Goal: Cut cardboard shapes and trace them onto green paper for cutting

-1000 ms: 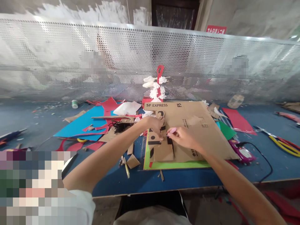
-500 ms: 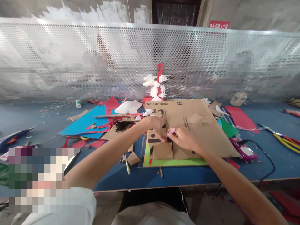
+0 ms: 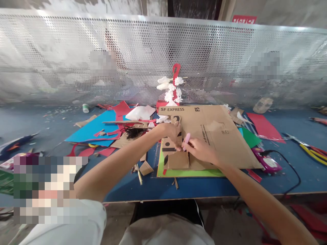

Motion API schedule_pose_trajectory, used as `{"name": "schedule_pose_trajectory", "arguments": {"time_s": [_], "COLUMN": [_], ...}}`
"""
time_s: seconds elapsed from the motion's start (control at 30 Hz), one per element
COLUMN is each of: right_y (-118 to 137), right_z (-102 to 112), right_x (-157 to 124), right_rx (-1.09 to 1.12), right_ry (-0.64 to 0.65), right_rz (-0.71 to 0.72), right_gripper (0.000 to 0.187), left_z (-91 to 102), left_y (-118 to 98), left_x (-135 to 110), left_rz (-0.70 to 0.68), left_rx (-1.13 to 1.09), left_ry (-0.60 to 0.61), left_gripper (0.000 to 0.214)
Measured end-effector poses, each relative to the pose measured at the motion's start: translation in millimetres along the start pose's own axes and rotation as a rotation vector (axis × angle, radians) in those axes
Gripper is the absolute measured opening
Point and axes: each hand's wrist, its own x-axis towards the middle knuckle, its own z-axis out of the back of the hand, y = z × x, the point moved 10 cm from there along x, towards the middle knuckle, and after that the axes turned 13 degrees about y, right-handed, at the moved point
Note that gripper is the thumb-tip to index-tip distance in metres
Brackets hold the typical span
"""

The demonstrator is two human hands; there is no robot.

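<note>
Pinching a pink tool [image 3: 188, 136] in the right hand [image 3: 198, 148], the person spreads the left hand [image 3: 173, 134] over a cardboard cutout [image 3: 178, 160] near the cardboard sheet's [image 3: 212, 136] left edge. The cutout looks ready-shaped; how much marking is done, I can't tell.

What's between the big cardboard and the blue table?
A lime-green sheet: in the head view, it sticks out beneath the big cardboard, on the blue table.

Illumination: moderate, diffuse — glare along top of screen [image 3: 143, 44]; floor [image 3: 222, 219] dim. Frame edges: stretched, soft — lettering on sign [image 3: 244, 19] blurred; three areas pixelated.
</note>
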Motion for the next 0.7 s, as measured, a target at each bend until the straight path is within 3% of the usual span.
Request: {"name": "schedule_pose_trajectory", "arguments": {"time_s": [0.4,0.5,0.6,0.7], "right_y": [-1.4,-16.7,-41.5,-55.9], "right_z": [2.3,3.5,10.4,16.5], "right_x": [0.8,2.6,4.3,5.7], "right_rx": [-0.014,0.208,0.531,0.68], "right_ry": [-0.034,-0.059,-0.172,-0.27], "right_rz": [-0.008,0.005,0.02,0.051], "right_gripper": [0.038,0.037,0.044,0.05], "left_z": [1.3,3.4,0.5,-0.7], "left_y": [3.8,2.6,4.3,8.2], "left_x": [7.0,5.1,0.5,-5.6], "left_rz": [-0.059,-0.076,-0.06,-0.069], "left_rx": [-0.069,-0.078,-0.012,0.021], "left_ry": [-0.078,-0.089,-0.043,-0.069], "left_gripper": [0.143,0.143,0.145,0.138]}}
